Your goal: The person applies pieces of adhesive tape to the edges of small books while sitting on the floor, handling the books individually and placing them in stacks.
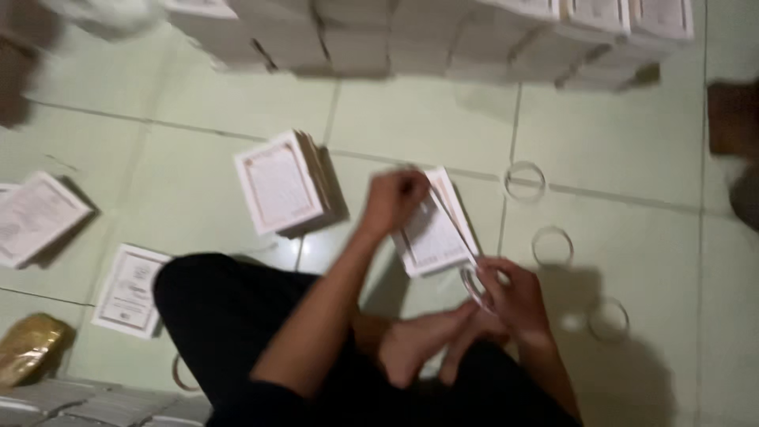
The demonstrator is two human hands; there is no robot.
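I sit on a pale green tiled floor with my legs folded. My left hand (393,199) grips the far edge of a small bundle of white printed cards (436,234) held just above the floor. My right hand (512,297) is at the bundle's near corner, pinching a thin clear ring, a rubber band (474,282), against it. The picture is blurred by motion, so finer detail is lost.
A thicker stack of the same cards (282,183) stands to the left. More card piles (35,217) (130,289) lie further left. Loose bands (525,181) (552,245) (608,319) lie on the right. Tall stacks (427,35) line the far side. A golden packet (28,348) sits bottom left.
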